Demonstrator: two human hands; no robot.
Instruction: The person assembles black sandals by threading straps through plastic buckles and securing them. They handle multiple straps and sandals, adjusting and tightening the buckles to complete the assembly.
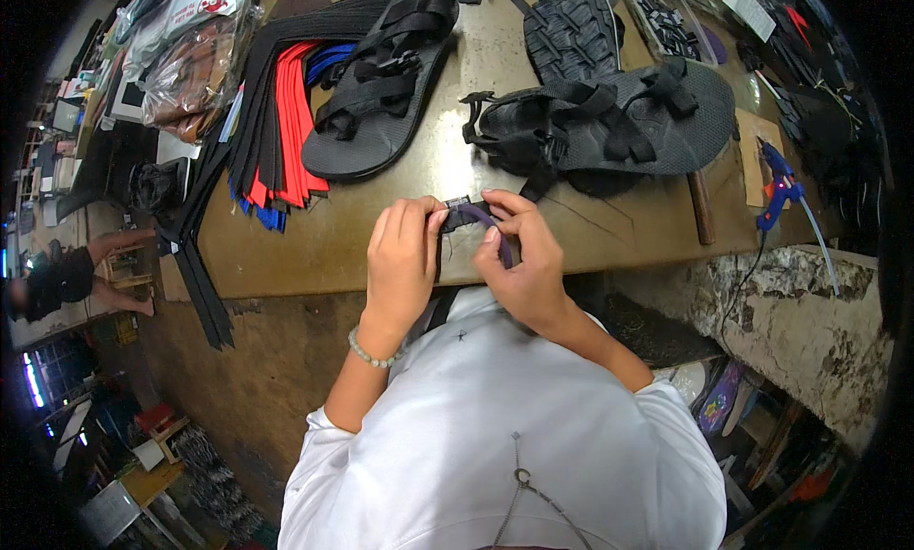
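A short piece of black webbing strap point(460, 222) with a small printed label is stretched between my hands at the table's near edge. My left hand point(400, 250) pinches its left end between thumb and fingers. On the other side, my right hand point(529, 257) is closed on the right end, and a curved purple strip point(502, 245) runs under its thumb across the strap. What the purple strip is made of I cannot tell. Just beyond my hands lie a black strappy sandal point(381, 102) on the left and another black sandal point(619, 121) on its side to the right.
Black, red point(293, 121) and blue webbing straps hang over the brown table point(324, 255) at left, beside plastic-bagged goods point(195, 74). A patterned black sole point(573, 36), a box of small parts point(666, 21), a wooden handle point(701, 207) and a blue glue gun point(781, 183) lie right.
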